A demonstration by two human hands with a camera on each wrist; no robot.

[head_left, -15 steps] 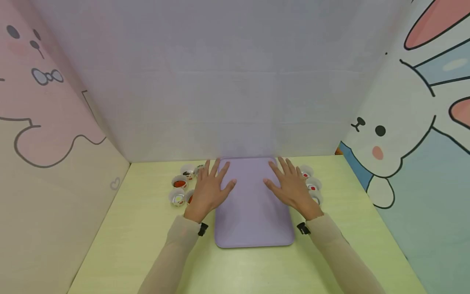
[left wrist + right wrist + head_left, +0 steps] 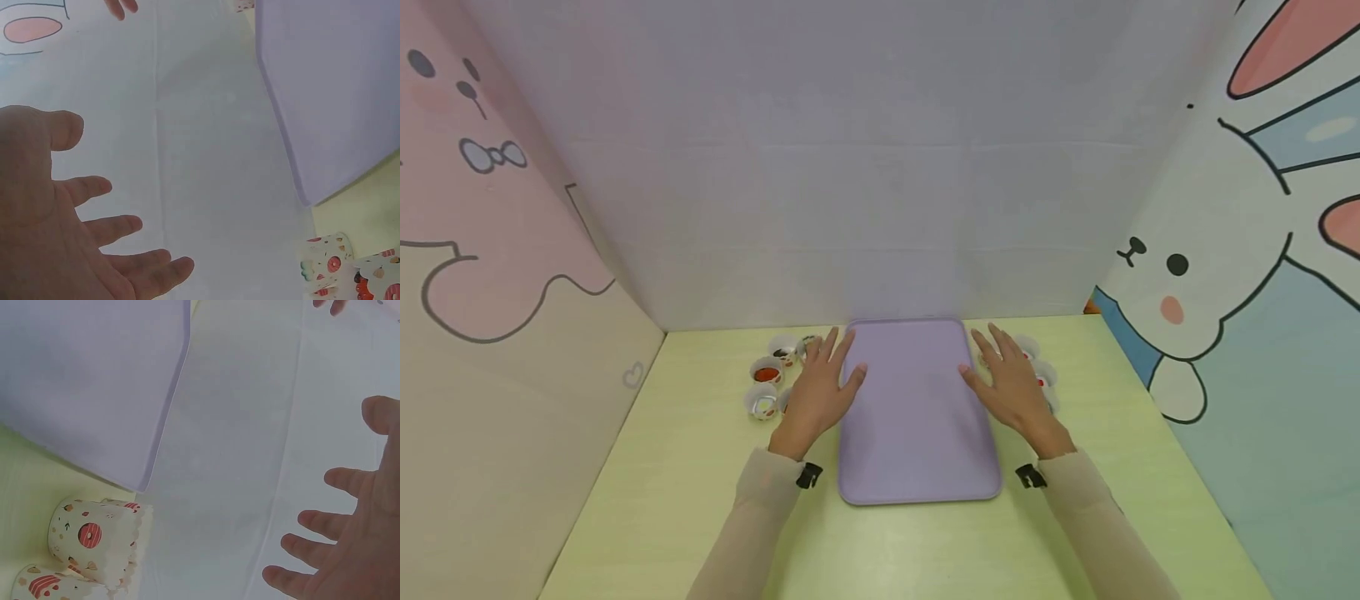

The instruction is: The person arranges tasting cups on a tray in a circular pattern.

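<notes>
A flat lilac tray (image 2: 917, 417) lies on the pale yellow-green table. Over its left edge, beside a group of printed paper cups, my left hand (image 2: 816, 392) hovers with its fingers spread and holds nothing. My right hand (image 2: 1015, 387) is held the same way near the tray's right edge, partly hiding more cups. In the left wrist view the left palm (image 2: 56, 231) shows bare, apart from the tray. The right wrist view shows the right hand (image 2: 356, 525) with fingers extended, and a paper cup (image 2: 94, 540) with a pink doughnut print stands by the tray corner.
On the left, one paper cup (image 2: 767, 372) has something red-orange inside, and another cup (image 2: 763, 403) has something pale. At the right, a cup (image 2: 1043, 375) shows a bit of red. A white cloth wall (image 2: 902, 208) rises behind the table (image 2: 685, 500); printed panels flank it.
Both hands have moved apart, the left one leftward and the right one rightward, baring more of the tray. The tray and cups stay in place.
</notes>
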